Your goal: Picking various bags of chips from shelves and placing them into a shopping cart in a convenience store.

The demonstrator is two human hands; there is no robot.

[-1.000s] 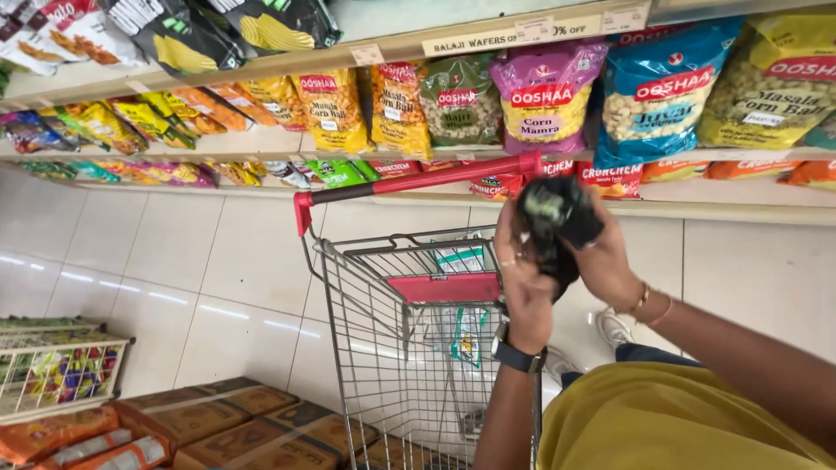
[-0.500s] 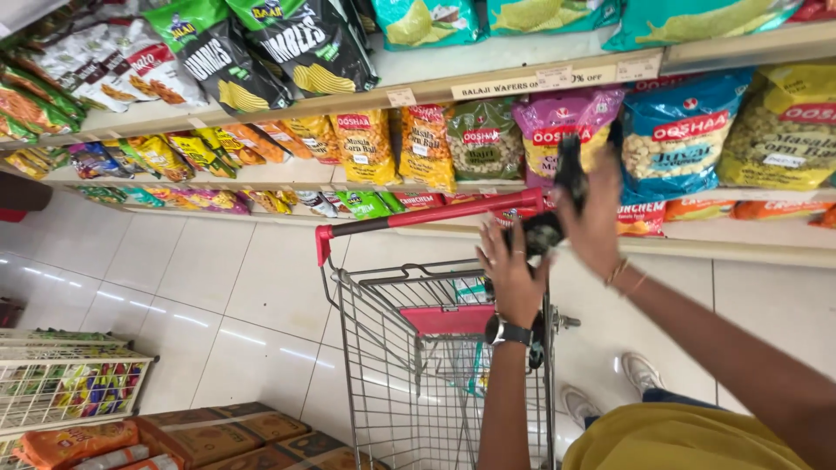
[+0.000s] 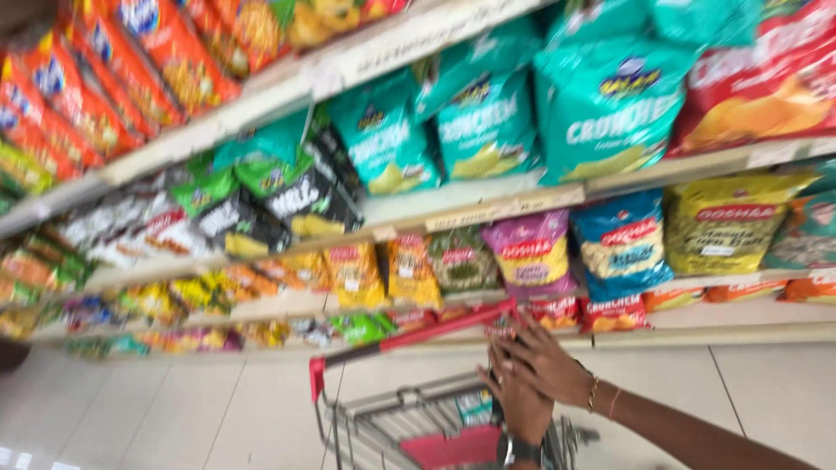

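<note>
The trolley (image 3: pixel 418 418) is bare wire metal with a dull silvery sheen; its handle bar (image 3: pixel 409 335) and child-seat flap (image 3: pixel 453 446) look like smooth red plastic. The snack bags (image 3: pixel 610 113) on the shelves (image 3: pixel 488 209) are glossy plastic film, catching the light. The floor tiles (image 3: pixel 174 409) are pale, smooth and slightly shiny. A dark, matt watch (image 3: pixel 520 450) sits on the left wrist and thin bangles (image 3: pixel 594 393) on the right.

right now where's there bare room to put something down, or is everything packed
The shelves are crowded, snack bags edge to edge. Free patches: the tiled floor left of the cart, and floor right of it below the bottom shelf. The basket looks partly open, but both hands, left hand and right hand, crowd its red handle.
</note>
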